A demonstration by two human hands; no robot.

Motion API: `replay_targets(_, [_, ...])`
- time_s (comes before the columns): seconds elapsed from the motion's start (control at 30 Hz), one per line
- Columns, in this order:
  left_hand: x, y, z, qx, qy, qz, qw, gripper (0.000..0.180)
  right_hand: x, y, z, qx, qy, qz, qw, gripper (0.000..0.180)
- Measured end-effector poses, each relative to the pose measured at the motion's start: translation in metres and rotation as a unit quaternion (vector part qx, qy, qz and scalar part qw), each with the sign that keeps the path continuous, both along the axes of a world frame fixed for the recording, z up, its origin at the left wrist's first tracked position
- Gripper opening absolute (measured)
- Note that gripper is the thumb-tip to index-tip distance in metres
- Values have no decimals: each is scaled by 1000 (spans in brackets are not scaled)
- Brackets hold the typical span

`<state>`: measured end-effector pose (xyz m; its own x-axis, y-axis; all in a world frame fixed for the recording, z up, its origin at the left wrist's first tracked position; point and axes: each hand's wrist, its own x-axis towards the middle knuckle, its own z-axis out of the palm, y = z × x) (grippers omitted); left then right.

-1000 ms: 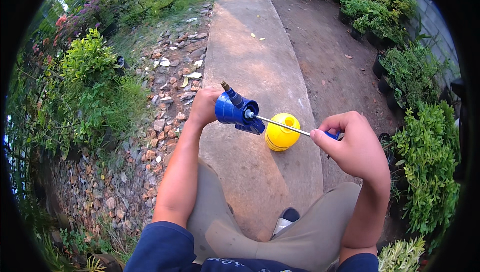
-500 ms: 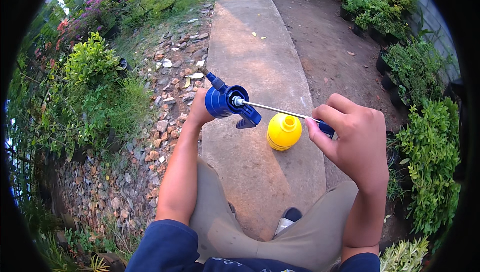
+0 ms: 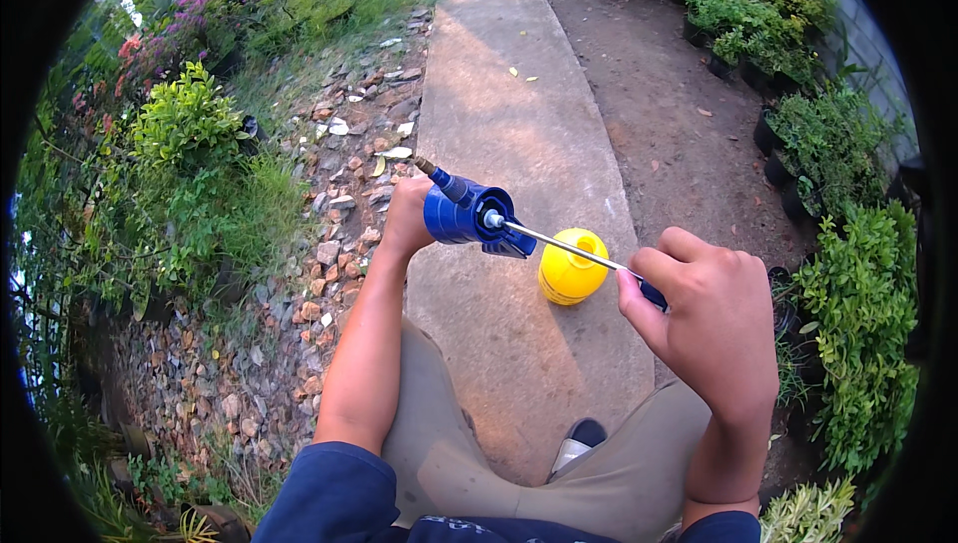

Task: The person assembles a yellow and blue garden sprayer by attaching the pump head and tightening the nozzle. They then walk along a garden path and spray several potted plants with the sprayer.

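My left hand (image 3: 406, 216) is closed around a blue sprayer head (image 3: 459, 214), its fingers mostly hidden behind it. The head's narrow nozzle points up and to the left, and its round opening faces right. From a white fitting inside that opening, a thin metal rod (image 3: 564, 245) slants down to the right. My right hand (image 3: 704, 318) is closed on the rod's dark blue handle (image 3: 653, 294), which the fingers largely cover. Just beyond the rod, a yellow bottle (image 3: 572, 278) with an uncapped neck stands upright on the concrete path; the rod crosses in front of it.
The concrete path (image 3: 499, 104) runs away between my knees. Loose stones (image 3: 329, 254) and flowering shrubs (image 3: 185, 124) border it on the left. Bare soil (image 3: 669, 134) lies to the right, with potted plants (image 3: 833, 144) along a grey wall.
The sprayer head has shifted slightly right and tilted, so its trigger shows less. My right hand and the rod have dropped a little, and the rod now slants more steeply across the bottle.
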<state>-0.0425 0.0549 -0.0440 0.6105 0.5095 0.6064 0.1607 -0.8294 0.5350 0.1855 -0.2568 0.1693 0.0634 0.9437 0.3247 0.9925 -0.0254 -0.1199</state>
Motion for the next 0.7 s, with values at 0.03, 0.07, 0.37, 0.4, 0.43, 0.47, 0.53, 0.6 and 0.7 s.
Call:
replay_targets(0.03, [-1, 0, 0, -5, 4, 2, 1000, 22, -2, -1, 1, -9, 0, -1, 1000, 21])
replay_targets(0.07, [-2, -1, 0, -10, 12, 4, 1000, 21, -3, -1, 2, -21, -5, -5, 1000, 22])
replay_targets(0.37, [2, -13, 2, 27, 25, 8, 999, 14, -26, -18, 6, -52, 58, -79, 994, 23])
replay_targets(0.4, [4, -14, 2, 42, 28, 14, 999, 14, -28, -20, 6, -50, 79, -87, 992, 23])
replay_targets(0.43, [5, -14, 2, 56, 34, 20, 998, 14, -30, -22, 6, -48, 101, -95, 989, 24])
replay_targets(0.47, [6, -15, 2, 65, 36, 17, 997, 14, -31, -24, 6, -49, 123, -103, 986, 24])
replay_targets(0.53, [6, -16, 3, 76, 39, 9, 996, 14, -25, -23, 6, -42, 123, -84, 988, 23])
replay_targets(0.6, [8, -19, 3, 38, 34, -16, 999, 15, -16, -22, 8, -37, 91, -55, 994, 22])
replay_targets(0.7, [7, -22, 6, -43, 83, -57, 994, 17, -2, -21, 13, -39, 12, -2, 999, 22])
